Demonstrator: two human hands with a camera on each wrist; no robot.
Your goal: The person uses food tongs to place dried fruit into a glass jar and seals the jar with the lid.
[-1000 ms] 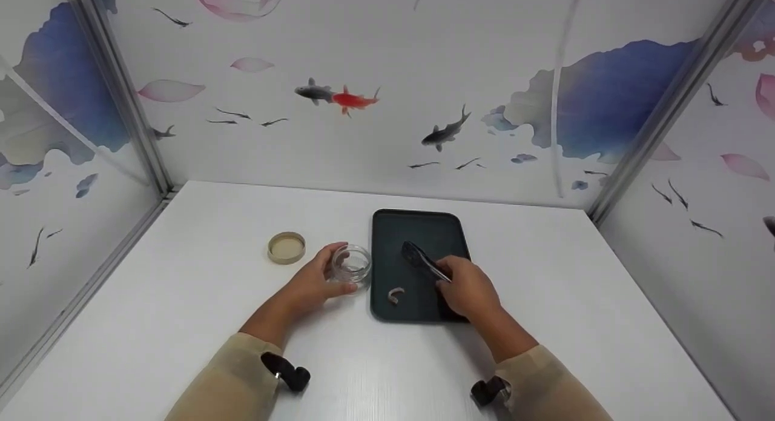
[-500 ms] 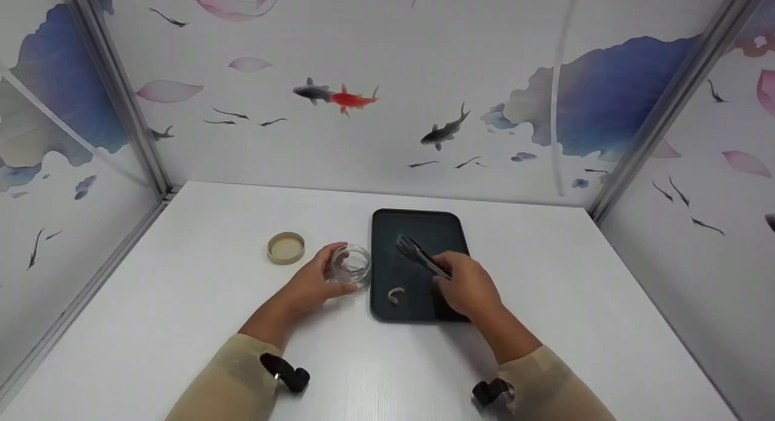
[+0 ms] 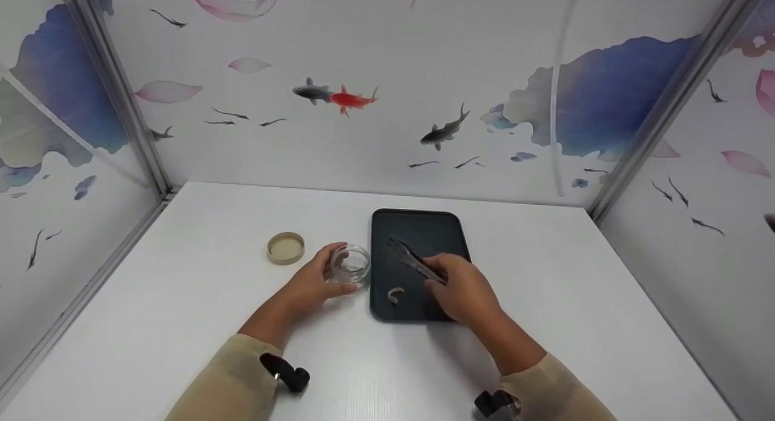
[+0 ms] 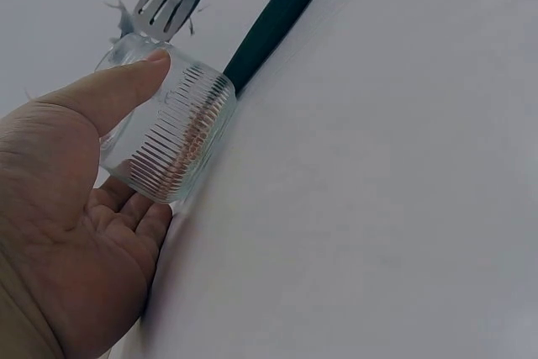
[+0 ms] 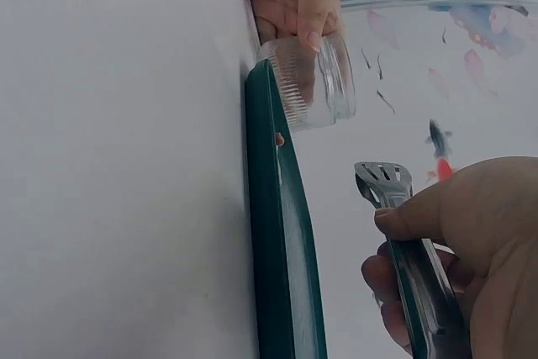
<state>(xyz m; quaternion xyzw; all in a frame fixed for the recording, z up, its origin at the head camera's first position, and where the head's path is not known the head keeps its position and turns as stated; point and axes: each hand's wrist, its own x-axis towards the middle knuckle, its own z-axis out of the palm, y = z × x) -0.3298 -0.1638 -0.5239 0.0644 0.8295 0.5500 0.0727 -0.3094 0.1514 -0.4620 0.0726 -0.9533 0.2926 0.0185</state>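
A: What does the bench [image 3: 375, 372] carry?
B: A dark tray [image 3: 418, 224], with the right grip [image 3: 463, 291] over its near right part and the left grip [image 3: 312, 281] just off its left edge.
A: And how do they stand?
B: The right one pinches metal tongs [image 3: 416, 265], whose tips hang above the tray with nothing seen between them. The left one curls round a glass jar [image 3: 351, 265], upright just beside the tray (whether anything is inside is hard to tell).
A: Anything smaller?
B: A shallow lid [image 3: 286, 249], lying apart from the jar, and, smallest, a pale curved piece [image 3: 391, 295] on the tray's near left part.
A: Which step is this?
B: Probably the reach for that piece. The next move seems to call for tips lowered astride it, then squeezed, the jar held steady.
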